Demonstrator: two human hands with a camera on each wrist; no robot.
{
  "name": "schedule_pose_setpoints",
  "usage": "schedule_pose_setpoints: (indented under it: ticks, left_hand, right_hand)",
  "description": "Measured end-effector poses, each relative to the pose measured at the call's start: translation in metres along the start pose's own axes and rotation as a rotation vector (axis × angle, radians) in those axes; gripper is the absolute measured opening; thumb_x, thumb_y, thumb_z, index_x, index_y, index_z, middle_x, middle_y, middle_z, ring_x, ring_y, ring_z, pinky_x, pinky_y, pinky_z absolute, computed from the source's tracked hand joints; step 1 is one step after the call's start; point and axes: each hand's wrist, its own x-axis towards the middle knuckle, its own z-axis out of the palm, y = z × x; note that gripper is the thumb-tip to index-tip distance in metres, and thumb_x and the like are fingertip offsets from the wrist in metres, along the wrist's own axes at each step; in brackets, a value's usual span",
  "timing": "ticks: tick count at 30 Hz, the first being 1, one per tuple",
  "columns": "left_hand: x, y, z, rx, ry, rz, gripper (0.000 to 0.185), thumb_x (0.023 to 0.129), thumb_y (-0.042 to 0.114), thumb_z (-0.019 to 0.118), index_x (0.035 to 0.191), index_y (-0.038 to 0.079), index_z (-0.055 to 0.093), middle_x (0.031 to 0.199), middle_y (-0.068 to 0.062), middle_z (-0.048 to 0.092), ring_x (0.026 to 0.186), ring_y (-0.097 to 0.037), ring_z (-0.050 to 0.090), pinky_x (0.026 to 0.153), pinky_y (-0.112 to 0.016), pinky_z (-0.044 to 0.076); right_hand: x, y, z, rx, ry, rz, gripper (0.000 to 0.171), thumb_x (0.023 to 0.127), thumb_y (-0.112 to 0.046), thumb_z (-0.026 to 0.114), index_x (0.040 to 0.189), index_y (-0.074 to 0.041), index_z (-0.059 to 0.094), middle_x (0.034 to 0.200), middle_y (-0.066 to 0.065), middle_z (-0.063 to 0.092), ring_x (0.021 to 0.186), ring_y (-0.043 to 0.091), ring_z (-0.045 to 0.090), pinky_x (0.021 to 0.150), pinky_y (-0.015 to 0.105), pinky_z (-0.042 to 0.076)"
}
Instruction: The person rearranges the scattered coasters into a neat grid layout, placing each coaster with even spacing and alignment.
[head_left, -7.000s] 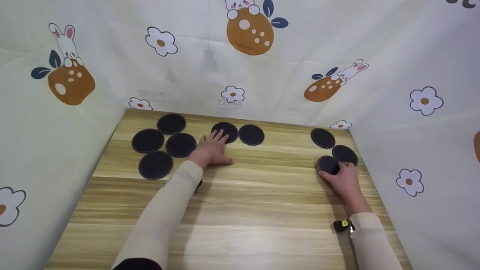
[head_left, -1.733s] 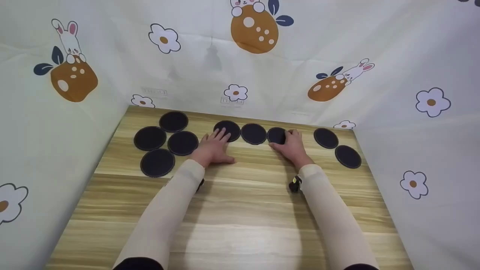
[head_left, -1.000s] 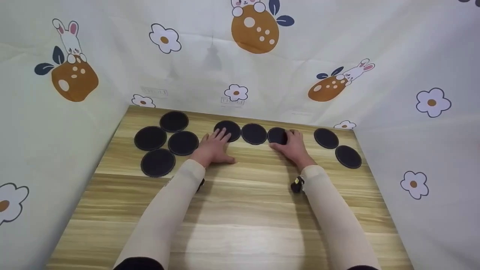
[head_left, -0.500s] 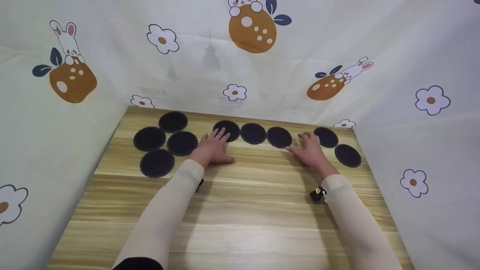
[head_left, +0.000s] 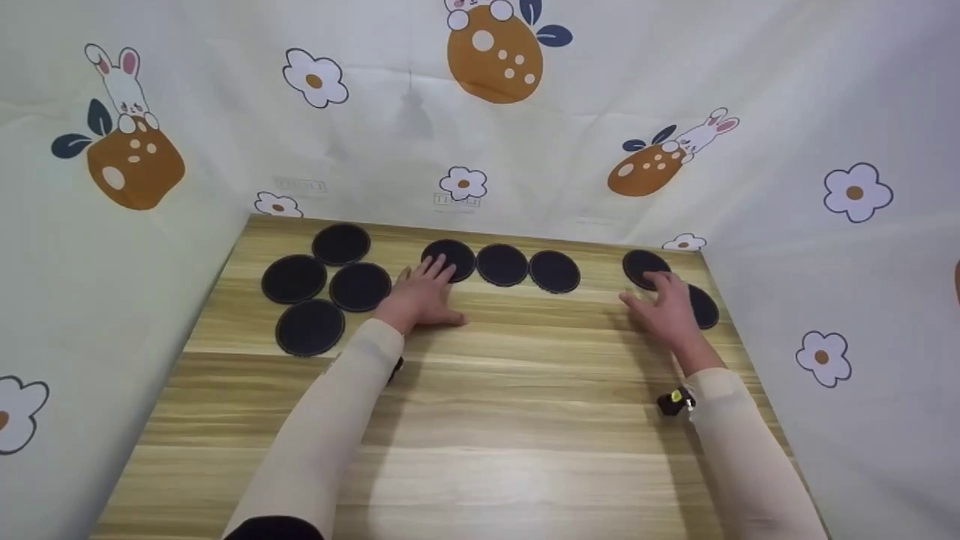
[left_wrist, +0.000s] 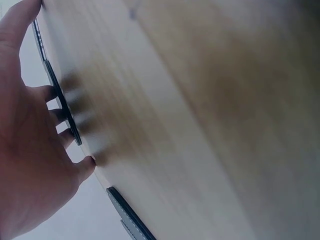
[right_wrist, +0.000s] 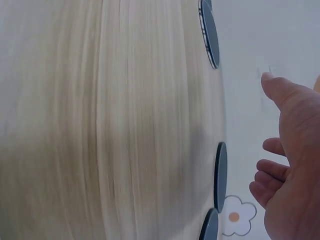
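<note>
My left hand (head_left: 421, 300) rests with spread, straight fingers on the leftmost black round coaster (head_left: 463, 259) of a row along the table's back. Two more coasters continue that row, a middle one (head_left: 502, 265) and a right one (head_left: 554, 271), edges close together. My right hand (head_left: 666, 311) hovers at the right with fingers loosely bent and nothing in them. It overlaps a back coaster (head_left: 641, 262) and partly hides another coaster (head_left: 705, 306). In the right wrist view, the hand (right_wrist: 300, 155) stands above the table, apart from the coasters (right_wrist: 220, 177).
Several black coasters (head_left: 310, 328) form a cluster at the table's back left. The wood-grain table (head_left: 487, 420) is walled by pale cloth (head_left: 360, 135) printed with rabbits and flowers. A small black camera (head_left: 675, 401) sits at the right wrist.
My right hand carried a coaster from the right group to the row's right end, let go of it, and moved back right, loosely open. The left hand stayed on its coaster.
</note>
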Motion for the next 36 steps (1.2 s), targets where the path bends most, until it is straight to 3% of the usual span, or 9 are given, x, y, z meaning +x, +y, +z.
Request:
schedule_pose_setpoints:
  ticks: [8,16,24,30,36]
  left_hand:
    - [0.003,-0.001,0.002,0.01,-0.001,0.004,0.117,0.093,0.073,0.075,0.178,0.014,0.022,0.186,-0.014,0.007,0.171,-0.038,0.005,0.133,-0.066,0.011]
    - [0.003,-0.001,0.002,0.018,0.013,0.013,0.116,0.093,0.073,0.074,0.178,0.013,0.024,0.185,-0.015,0.01,0.171,-0.039,0.008,0.133,-0.067,0.014]
    - [0.003,-0.002,0.002,0.011,-0.004,-0.004,0.117,0.093,0.073,0.074,0.178,0.014,0.021,0.186,-0.014,0.007,0.171,-0.037,0.005,0.134,-0.066,0.011]
    - [0.004,-0.003,0.003,0.023,-0.005,-0.008,0.117,0.092,0.074,0.074,0.178,0.014,0.022,0.186,-0.013,0.007,0.171,-0.037,0.005,0.133,-0.066,0.011]
    - [0.004,-0.002,0.004,0.022,-0.001,-0.007,0.116,0.093,0.073,0.074,0.178,0.014,0.022,0.186,-0.013,0.007,0.171,-0.037,0.005,0.134,-0.066,0.011]
  right_hand:
    - [-0.013,0.018,-0.018,0.021,0.047,0.036,0.08,0.105,-0.045,0.078,0.156,0.011,0.051,0.154,0.037,0.046,0.143,0.054,0.043,0.12,0.069,0.035]
    - [-0.024,0.032,-0.029,0.091,0.108,0.048,0.072,0.103,-0.032,0.08,0.151,0.015,0.053,0.149,0.039,0.05,0.142,0.055,0.045,0.121,0.067,0.033]
    - [-0.03,0.042,-0.036,-0.021,0.109,0.064,0.08,0.103,-0.037,0.079,0.158,0.012,0.047,0.158,0.039,0.045,0.144,0.06,0.04,0.12,0.07,0.031]
    - [-0.03,0.053,-0.038,-0.146,0.007,0.192,0.098,0.104,-0.053,0.074,0.168,0.007,0.032,0.171,0.039,0.028,0.152,0.066,0.029,0.123,0.076,0.027]
    - [-0.031,0.066,-0.036,-0.129,-0.02,0.335,0.114,0.101,-0.065,0.07,0.173,0.006,0.017,0.17,0.044,0.02,0.155,0.066,0.023,0.124,0.077,0.024]
